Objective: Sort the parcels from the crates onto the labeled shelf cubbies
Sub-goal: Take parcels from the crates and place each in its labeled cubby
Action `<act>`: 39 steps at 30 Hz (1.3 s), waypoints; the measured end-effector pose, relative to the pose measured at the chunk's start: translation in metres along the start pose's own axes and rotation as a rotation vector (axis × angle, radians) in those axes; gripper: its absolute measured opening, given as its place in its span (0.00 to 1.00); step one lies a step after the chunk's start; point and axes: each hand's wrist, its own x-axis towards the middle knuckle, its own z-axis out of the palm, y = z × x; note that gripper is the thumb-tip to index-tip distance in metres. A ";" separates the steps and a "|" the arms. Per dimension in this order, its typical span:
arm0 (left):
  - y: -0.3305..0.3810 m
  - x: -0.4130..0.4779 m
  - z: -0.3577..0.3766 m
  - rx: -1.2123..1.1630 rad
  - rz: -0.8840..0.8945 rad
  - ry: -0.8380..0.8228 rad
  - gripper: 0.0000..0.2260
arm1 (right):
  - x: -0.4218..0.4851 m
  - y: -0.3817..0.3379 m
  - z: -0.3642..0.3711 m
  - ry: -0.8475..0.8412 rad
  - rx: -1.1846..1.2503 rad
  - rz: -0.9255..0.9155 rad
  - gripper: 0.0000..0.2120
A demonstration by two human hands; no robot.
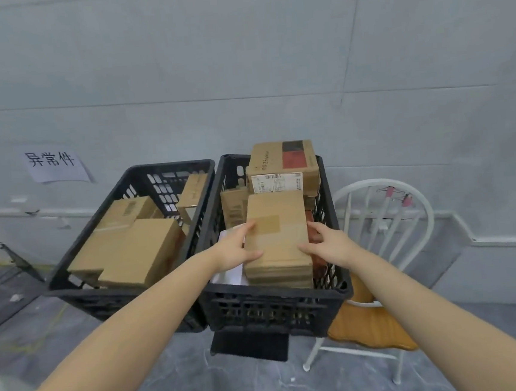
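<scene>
Item: flat brown cardboard parcel (278,240), sealed with a strip of tan tape, lying on top of the load in the right crate (277,290), near end at the crate's front rim, long axis running away from the viewer. Container: black slotted plastic, standing hard against a matching left crate (124,179), their inner walls touching. Clearances: on the parcel's right, only a narrow slot before the crate's mesh wall; on its left, wider room with a white sheet (231,274) lying below; behind it, a larger box (282,162) with a red patch and shipping label, rising above the rim; overhead, open space. Left crate holds several more brown boxes. Surroundings: white spindle-back chair (386,215) with an orange cushion (371,325) just beside the right crate; pale wall (238,56) behind, bearing a paper sign (56,167); grey floor (204,381) below. Left hand (235,250): grips the parcel's left edge, thumb on the top face, forefinger reaching the tape. Right hand (328,242): grips the right edge, thumb on top, fingers curled down into the slot beside the wall.
</scene>
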 end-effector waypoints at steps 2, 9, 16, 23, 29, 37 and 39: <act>-0.003 -0.003 -0.002 -0.030 0.012 -0.002 0.37 | -0.004 -0.006 0.006 -0.002 0.038 -0.004 0.40; 0.008 -0.035 -0.019 -0.037 0.080 0.057 0.35 | -0.027 -0.031 0.002 0.021 0.084 -0.073 0.41; 0.068 -0.075 -0.062 0.027 0.290 0.216 0.31 | -0.063 -0.085 -0.052 0.141 0.199 -0.185 0.33; 0.123 -0.094 -0.094 -0.126 0.485 0.330 0.29 | -0.088 -0.129 -0.108 0.231 0.298 -0.345 0.32; 0.133 -0.103 -0.088 -0.271 0.586 0.443 0.34 | -0.092 -0.135 -0.104 0.296 0.359 -0.519 0.31; 0.126 -0.098 -0.087 -0.328 0.602 0.513 0.35 | -0.087 -0.137 -0.101 0.392 0.526 -0.417 0.22; 0.129 -0.100 -0.094 -0.299 0.596 0.517 0.35 | -0.085 -0.140 -0.105 0.363 0.470 -0.381 0.23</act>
